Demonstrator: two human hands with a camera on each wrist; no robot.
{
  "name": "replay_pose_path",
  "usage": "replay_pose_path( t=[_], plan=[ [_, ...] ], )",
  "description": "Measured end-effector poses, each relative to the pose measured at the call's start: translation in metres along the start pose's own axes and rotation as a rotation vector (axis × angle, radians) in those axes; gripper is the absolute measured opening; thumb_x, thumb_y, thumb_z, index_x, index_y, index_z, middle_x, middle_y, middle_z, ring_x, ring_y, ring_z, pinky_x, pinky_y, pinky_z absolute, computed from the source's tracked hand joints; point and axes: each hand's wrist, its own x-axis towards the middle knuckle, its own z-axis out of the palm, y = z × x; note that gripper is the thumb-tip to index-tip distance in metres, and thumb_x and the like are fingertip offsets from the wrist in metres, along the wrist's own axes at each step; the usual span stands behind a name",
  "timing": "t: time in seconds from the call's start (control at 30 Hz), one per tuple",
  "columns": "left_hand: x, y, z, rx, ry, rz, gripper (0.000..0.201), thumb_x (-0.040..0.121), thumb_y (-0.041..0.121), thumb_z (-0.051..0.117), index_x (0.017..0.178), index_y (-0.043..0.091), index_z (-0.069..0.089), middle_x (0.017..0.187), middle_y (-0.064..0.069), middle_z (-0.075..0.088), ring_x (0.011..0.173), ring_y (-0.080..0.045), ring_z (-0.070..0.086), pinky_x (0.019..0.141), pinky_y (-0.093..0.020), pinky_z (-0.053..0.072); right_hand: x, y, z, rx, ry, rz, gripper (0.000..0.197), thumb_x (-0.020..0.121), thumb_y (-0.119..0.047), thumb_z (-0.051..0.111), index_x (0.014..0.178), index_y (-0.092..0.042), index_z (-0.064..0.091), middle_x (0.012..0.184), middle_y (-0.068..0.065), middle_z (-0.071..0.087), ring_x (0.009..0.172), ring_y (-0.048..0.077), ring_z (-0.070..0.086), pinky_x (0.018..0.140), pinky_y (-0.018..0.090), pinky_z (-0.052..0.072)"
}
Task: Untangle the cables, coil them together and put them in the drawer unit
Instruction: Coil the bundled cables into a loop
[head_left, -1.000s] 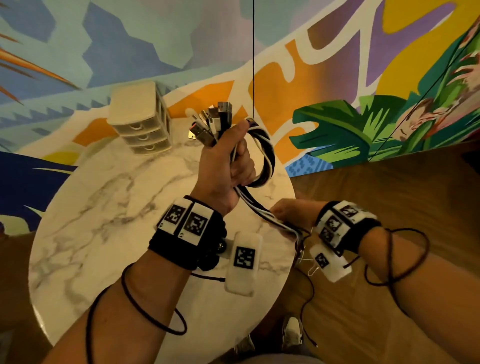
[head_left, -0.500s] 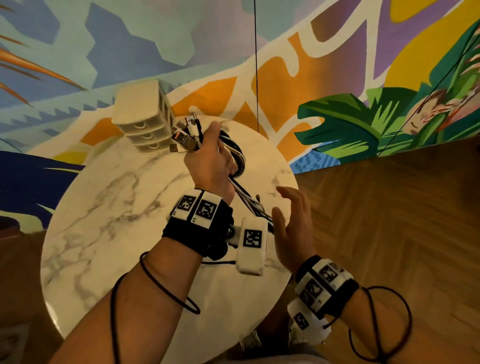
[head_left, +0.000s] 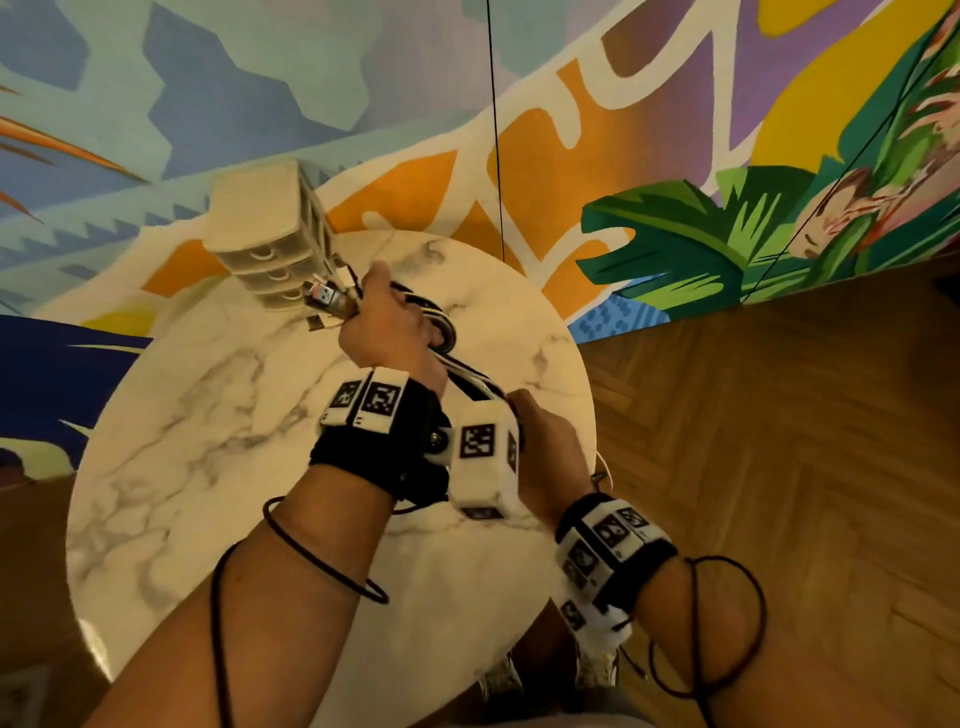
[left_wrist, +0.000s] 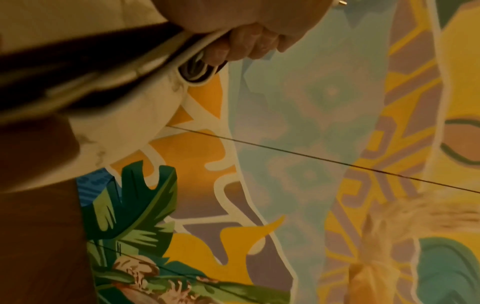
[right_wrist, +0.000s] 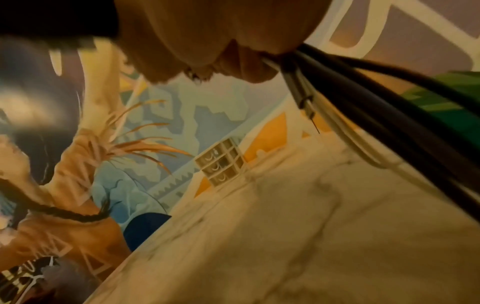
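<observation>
Black and white cables (head_left: 470, 375), smooth round-sheathed, bundled side by side and pulled into a straight run between two hands above the round marble table (head_left: 208, 415). Long axis slanted from far-left to near-right in the head view. At the far end, wound into a small flat coil (head_left: 441, 325) of alternating dark and pale turns, gripped by the left hand (head_left: 392, 325) with fingers curled round the loop; seen from the left wrist as an oval ring of strands under the knuckles (left_wrist: 197, 70). Beyond the thumb, a cluster of metal-shelled plugs (head_left: 327, 299) pointing away toward the drawer unit (head_left: 270, 234), just beside its lowest drawer; touching or not, cannot tell. At the near end, pinched in the right hand (head_left: 540, 441), fingers closed round the strands, shown in the right-wrist view (right_wrist: 337, 86) leaving the fist as several taut black and cream lines. Drawer unit boxy, cream plastic, three stacked drawers with curved handles, standing at the table's far edge. Tabletop pale, grey-veined, glossy. Beyond it a painted mural wall (head_left: 675, 130) in flat colour shapes, and a herringbone wood floor (head_left: 779, 415) to the right.
</observation>
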Motion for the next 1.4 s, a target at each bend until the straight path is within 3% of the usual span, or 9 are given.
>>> replay_pose_path(
  t=[0.2,0.37,0.6,0.8,0.93,1.03,1.1,1.23,1.4],
  plan=[
    [0.013,0.000,-0.006,-0.028,-0.106,-0.091,0.037,0.087,0.027,0.060,0.058,0.016,0.040,0.038,0.003,0.026,0.031,-0.013,0.020,0.039,-0.017,0.020,0.003,-0.007,-0.041,0.010,-0.280,0.014,0.046,0.095,-0.044,0.047,0.068,-0.007,0.047,0.054,0.004,0.043,0.046,0.014,0.036,0.048,0.031,0.031],
    [0.002,0.004,-0.010,-0.020,-0.653,-0.216,0.045,0.095,0.036,0.045,0.054,0.019,0.038,0.033,0.006,0.023,0.027,-0.008,0.017,0.035,-0.019,0.018,0.002,0.004,-0.071,0.801,-0.601,0.446,0.047,0.088,-0.048,0.054,0.059,-0.021,0.028,0.051,-0.004,0.019,0.041,0.009,0.015,0.038,0.020,0.012],
    [-0.016,0.020,-0.019,0.312,-1.229,-0.297,0.041,0.080,0.033,0.068,0.050,0.016,0.046,0.031,0.005,0.035,0.025,-0.008,0.025,0.038,-0.025,0.014,0.010,0.013,-0.078,0.971,-0.678,0.533,0.045,0.088,-0.049,0.048,0.053,-0.022,0.036,0.044,-0.009,0.025,0.036,0.005,0.019,0.033,0.018,0.013],
    [-0.059,0.041,-0.024,0.959,-1.388,0.118,0.046,0.085,-0.007,0.059,0.054,0.027,0.056,0.040,0.014,0.050,0.039,0.003,0.046,0.045,-0.008,0.036,0.031,0.003,-0.090,0.609,-0.781,0.461,0.033,0.082,-0.037,0.055,0.060,-0.017,0.041,0.053,0.001,0.027,0.039,0.007,0.022,0.036,0.017,0.022],
    [-0.066,0.063,-0.030,1.206,-1.582,0.206,0.017,0.079,0.019,0.074,0.066,0.023,0.064,0.058,0.022,0.060,0.052,0.003,0.052,0.052,-0.006,0.040,0.040,-0.014,-0.108,0.366,-0.898,0.392,0.040,0.068,-0.048,0.062,0.068,-0.012,0.044,0.060,0.005,0.022,0.040,0.009,0.023,0.040,0.018,0.028],
    [-0.063,0.060,-0.034,1.259,-1.705,0.530,0.011,0.077,0.020,0.073,0.069,0.022,0.065,0.063,0.028,0.056,0.067,0.018,0.052,0.064,0.002,0.037,0.047,-0.024,-0.123,0.243,-0.916,0.405,0.050,0.062,-0.056,0.063,0.072,-0.010,0.046,0.049,-0.001,0.026,0.038,0.008,0.022,0.047,0.025,0.021],
    [-0.056,0.054,-0.037,1.345,-1.751,0.752,0.006,0.075,0.019,0.071,0.073,0.014,0.068,0.055,0.021,0.046,0.057,0.007,0.048,0.057,-0.003,0.033,0.052,-0.027,-0.131,0.181,-0.911,0.428,0.052,0.069,-0.061,0.067,0.072,-0.012,0.050,0.047,-0.004,0.027,0.039,0.009,0.023,0.047,0.024,0.024],
    [-0.044,0.039,-0.042,1.559,-1.675,1.129,0.012,0.071,0.029,0.060,0.069,0.019,0.066,0.055,0.004,0.059,0.044,-0.014,0.042,0.045,-0.016,0.023,0.060,-0.036,-0.137,0.167,-0.835,0.452,0.043,0.083,-0.055,0.054,0.066,-0.016,0.046,0.054,-0.001,0.026,0.040,0.009,0.022,0.045,0.023,0.024],
    [-0.032,0.024,-0.037,1.667,-1.429,1.307,0.034,0.075,0.038,0.036,0.067,0.017,0.062,0.048,0.001,0.054,0.037,-0.021,0.047,0.042,-0.022,0.026,0.066,-0.051,-0.126,0.260,-0.665,0.446,0.042,0.097,-0.044,0.044,0.066,-0.016,0.044,0.048,-0.003,0.030,0.039,0.011,0.026,0.040,0.021,0.034]
  ],
)
